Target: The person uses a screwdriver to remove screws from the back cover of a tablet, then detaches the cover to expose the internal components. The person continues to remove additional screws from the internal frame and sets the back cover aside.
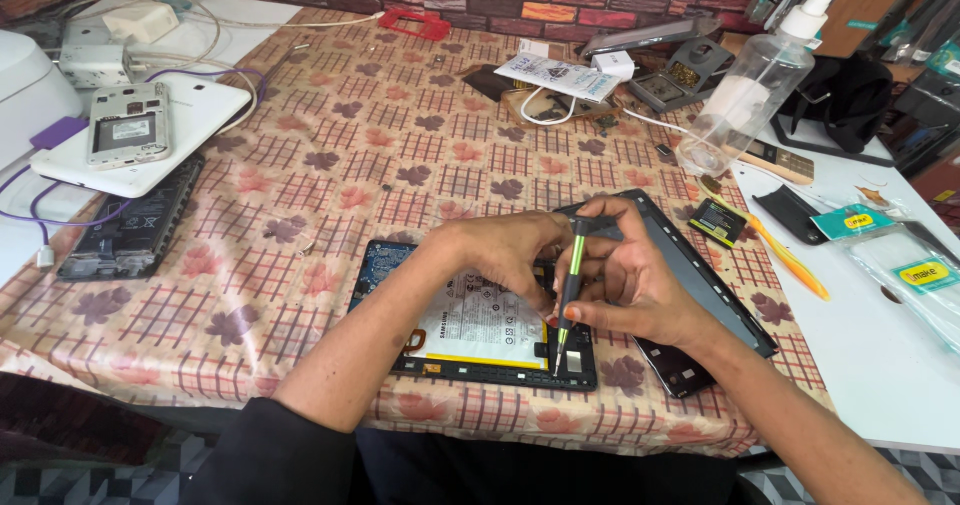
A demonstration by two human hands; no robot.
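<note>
An opened tablet (470, 350) lies on the patterned tablecloth near the front edge, its white battery and blue circuit board exposed. My right hand (635, 285) holds a thin green-and-black screwdriver (570, 290) upright, its tip on the tablet's lower right corner. My left hand (500, 250) rests on the tablet's upper middle, fingers curled beside the screwdriver shaft. The tablet's dark back cover (700, 285) lies tilted under my right hand, to the right.
A white tablet (190, 125) with an opened phone (128, 125) on it sits at the left, above another dismantled dark device (130, 227). A clear spray bottle (750, 90), cables, small parts and packaged items (905, 265) crowd the back and right.
</note>
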